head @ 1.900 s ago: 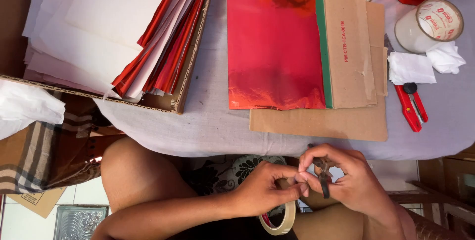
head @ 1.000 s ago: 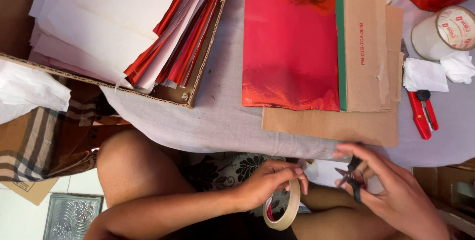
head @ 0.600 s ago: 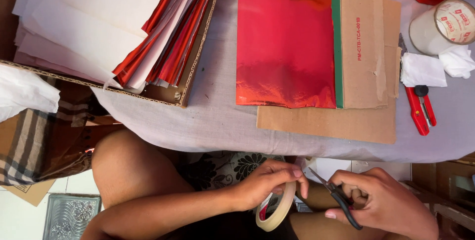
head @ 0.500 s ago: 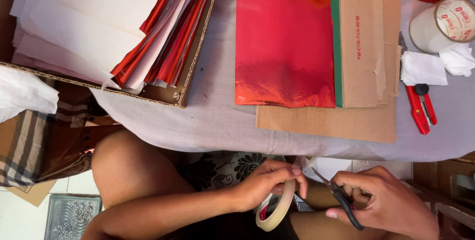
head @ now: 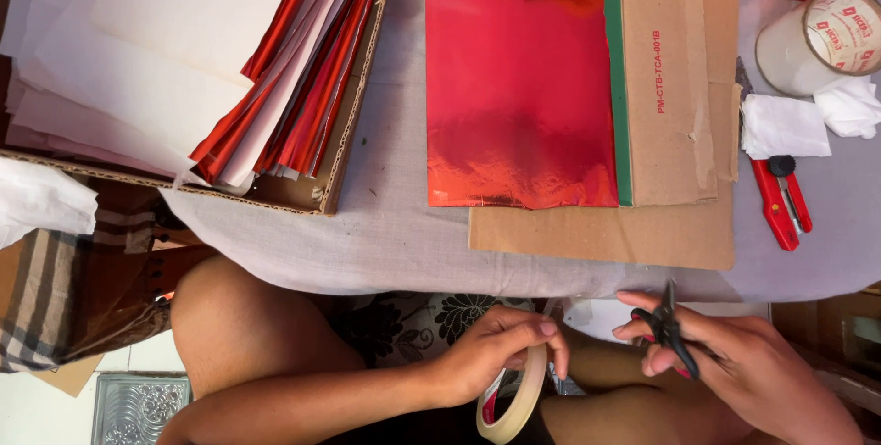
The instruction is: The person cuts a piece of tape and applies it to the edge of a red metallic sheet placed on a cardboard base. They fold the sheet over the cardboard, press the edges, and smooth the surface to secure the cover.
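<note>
The tape roll (head: pixel 514 399) sits low in the frame, at 6 o'clock, below the desk (head: pixel 404 216) edge and over the lap; its lower rim nearly meets the picture's bottom edge, and whether a strip runs off it is hard to tell. The left hand (head: pixel 500 344) curls its fingers (head: pixel 541 335) closed around the roll's top. At 3 o'clock of it, well apart, the right hand (head: pixel 734 362) holds dark scissors (head: pixel 674 339), fingers through the loops, blades pointing to 12 and looking nearly shut. Up on the desk lie red foil (head: pixel 518 87), cardboard (head: pixel 606 234) and a red cutter (head: pixel 780 197).
</note>
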